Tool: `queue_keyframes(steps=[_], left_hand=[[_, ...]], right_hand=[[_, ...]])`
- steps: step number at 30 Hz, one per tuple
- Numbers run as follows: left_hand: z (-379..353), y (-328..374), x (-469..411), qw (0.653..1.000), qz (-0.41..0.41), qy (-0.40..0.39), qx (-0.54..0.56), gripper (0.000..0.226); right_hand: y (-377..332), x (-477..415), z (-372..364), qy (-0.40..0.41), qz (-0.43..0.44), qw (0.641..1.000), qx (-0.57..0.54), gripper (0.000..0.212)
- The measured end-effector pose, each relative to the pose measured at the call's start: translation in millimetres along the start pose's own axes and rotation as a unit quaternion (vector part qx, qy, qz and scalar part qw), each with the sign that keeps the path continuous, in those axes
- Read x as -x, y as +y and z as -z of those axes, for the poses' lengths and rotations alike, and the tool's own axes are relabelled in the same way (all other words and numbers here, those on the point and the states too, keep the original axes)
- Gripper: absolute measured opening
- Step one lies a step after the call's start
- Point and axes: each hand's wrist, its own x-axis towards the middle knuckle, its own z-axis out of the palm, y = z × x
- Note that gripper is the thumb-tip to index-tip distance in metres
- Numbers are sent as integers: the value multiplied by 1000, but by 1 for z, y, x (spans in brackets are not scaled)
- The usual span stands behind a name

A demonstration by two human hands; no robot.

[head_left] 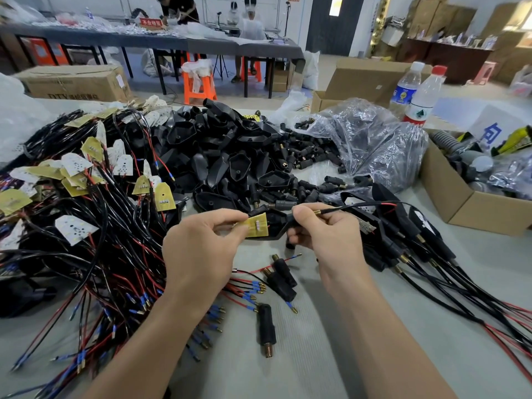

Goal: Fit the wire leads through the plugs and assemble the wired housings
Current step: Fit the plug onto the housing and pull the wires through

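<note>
Roughly mid-table (331, 355), the two hands meet on one black housing (277, 223), held above the surface. The left hand (201, 249) pinches the yellow board (256, 225) lying in the housing's open shell. The right hand (325, 234) grips the housing's narrow neck and pinches the black wire lead (348, 208) where it comes out, beside a brass ferrule (316, 212).

To the left sprawls a tangle of wired boards (86, 182), its red and black leads running up against the left forearm. Beyond the hands rises a heap of empty housings (224, 156). Loose plugs (267, 323) lie on the near table between the forearms. On the right, a row of wired housings (403, 240) crowds close to the right wrist, with a clear plastic bag (371, 139) behind it and a cardboard box (460, 205) at the right edge. Bare table shows only near, around the plugs.
</note>
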Motion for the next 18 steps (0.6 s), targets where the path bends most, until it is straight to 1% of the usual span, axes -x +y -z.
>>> queue_keyframes(steps=[2, 4, 6, 7, 8, 11, 14, 18], left_hand=[[1, 0, 2, 995, -69, 35, -64, 11], [2, -1, 2, 983, -158, 50, -75, 13], [2, -3, 1, 965, -239, 71, -77, 12], [2, -4, 1, 957, -265, 86, -79, 12], [2, -4, 0, 951, -283, 101, -78, 13], [0, -2, 1, 941, -308, 122, -68, 13], [-1, 1, 2, 941, -317, 101, -54, 18], [0, 5, 3, 934, -344, 85, -44, 18]], right_hand=[[1, 1, -3, 4, -6, 1000, 13, 23], [1, 2, -3, 7, -26, 1000, 2, 27], [-1, 1, -2, -4, -62, 998, -30, 25], [-1, 1, -2, -15, -85, 995, -49, 21], [-1, 1, -3, -25, -107, 992, -66, 17], [-1, 2, -5, -48, -142, 985, -82, 22], [-3, 2, -3, -36, -112, 991, -57, 32], [-10, 5, -1, 23, -80, 996, 25, 49]])
